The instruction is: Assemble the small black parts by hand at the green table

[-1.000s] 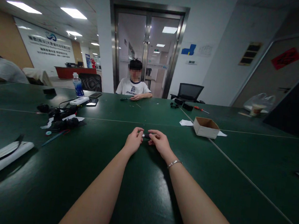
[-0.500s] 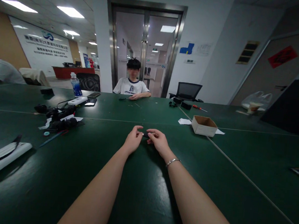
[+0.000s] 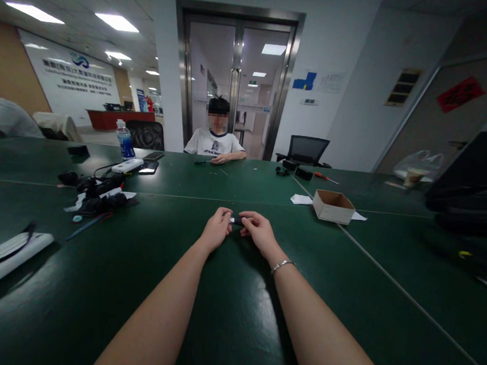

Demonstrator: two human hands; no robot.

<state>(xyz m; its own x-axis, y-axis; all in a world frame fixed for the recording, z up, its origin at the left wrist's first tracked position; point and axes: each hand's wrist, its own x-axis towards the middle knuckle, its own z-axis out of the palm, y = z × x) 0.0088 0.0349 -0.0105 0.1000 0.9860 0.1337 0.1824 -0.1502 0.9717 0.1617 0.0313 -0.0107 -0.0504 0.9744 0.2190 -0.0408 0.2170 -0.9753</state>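
Note:
Both my arms reach out over the dark green table [image 3: 231, 318]. My left hand [image 3: 216, 230] and my right hand [image 3: 258, 232] meet at the middle of the table, fingers pinched together. Between them they hold a small dark part with a bright metal bit [image 3: 235, 220]; it is too small to name. A thin bracelet [image 3: 283, 264] sits on my right wrist. Both hands rest low, at or just above the tabletop.
An open cardboard box [image 3: 333, 206] stands to the right on white paper. A pile of black cables and parts [image 3: 97, 192] lies at the left, with a water bottle [image 3: 125, 140] behind. A white roll [image 3: 2, 261] lies near left. A person [image 3: 216, 140] sits opposite. A blurred dark shape [image 3: 472, 202] fills the right.
My hands stay together on the small part with only slight finger shifts. A blurred dark shape has come into the right side of the view.

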